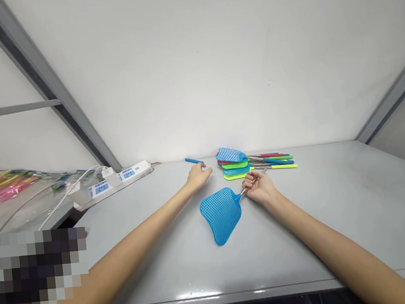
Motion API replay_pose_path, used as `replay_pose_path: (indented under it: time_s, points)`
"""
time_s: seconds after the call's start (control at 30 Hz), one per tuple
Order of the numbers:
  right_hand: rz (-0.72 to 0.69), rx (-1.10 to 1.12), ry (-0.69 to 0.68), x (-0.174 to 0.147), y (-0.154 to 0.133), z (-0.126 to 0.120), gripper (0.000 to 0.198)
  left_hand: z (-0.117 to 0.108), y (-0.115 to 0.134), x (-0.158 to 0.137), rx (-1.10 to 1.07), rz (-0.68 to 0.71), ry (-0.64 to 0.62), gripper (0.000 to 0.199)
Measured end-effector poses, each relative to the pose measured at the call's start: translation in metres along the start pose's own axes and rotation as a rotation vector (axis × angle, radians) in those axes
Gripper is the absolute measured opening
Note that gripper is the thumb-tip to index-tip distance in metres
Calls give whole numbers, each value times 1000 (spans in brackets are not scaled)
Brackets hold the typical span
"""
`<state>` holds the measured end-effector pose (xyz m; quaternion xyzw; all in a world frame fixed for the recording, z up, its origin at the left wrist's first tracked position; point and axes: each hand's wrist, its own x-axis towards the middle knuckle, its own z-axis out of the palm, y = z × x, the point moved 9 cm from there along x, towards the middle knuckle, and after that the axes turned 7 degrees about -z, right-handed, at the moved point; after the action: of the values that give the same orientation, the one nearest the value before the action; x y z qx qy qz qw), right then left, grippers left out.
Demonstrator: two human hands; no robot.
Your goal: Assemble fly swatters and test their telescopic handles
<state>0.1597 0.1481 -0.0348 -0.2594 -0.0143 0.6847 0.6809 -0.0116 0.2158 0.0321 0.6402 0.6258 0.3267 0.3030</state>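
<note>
A blue fly swatter [221,216] with a perforated head is held by its metal shaft in my right hand [259,187], whose fingers are closed around it. The head tilts down to the left, toward the table's front. My left hand [198,175] reaches over the table with thumb and fingers apart. Just beyond its fingertips lies a blue handle tube [193,161]; whether they touch, I cannot tell. Behind my right hand rests a pile of fly swatters [231,155] in blue, green, red and yellow, their handles pointing right.
On the left, a white power strip [133,173] carries plugged-in chargers and white cables. Clear plastic packaging with colourful contents [10,187] lies farther left. The grey table [335,216] meets a white wall [196,77] at the back, with grey metal posts at both sides.
</note>
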Motion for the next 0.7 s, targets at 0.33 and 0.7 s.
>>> replay_pose_path:
  time_s: [0.33,0.7]
  points:
    - [30,-31,-67,-2,-3,10,20,3,1,35,476,253,27,28]
    - [-212,-202,-295,-9,-53,43,21,-11,18,26,614,475,62,17]
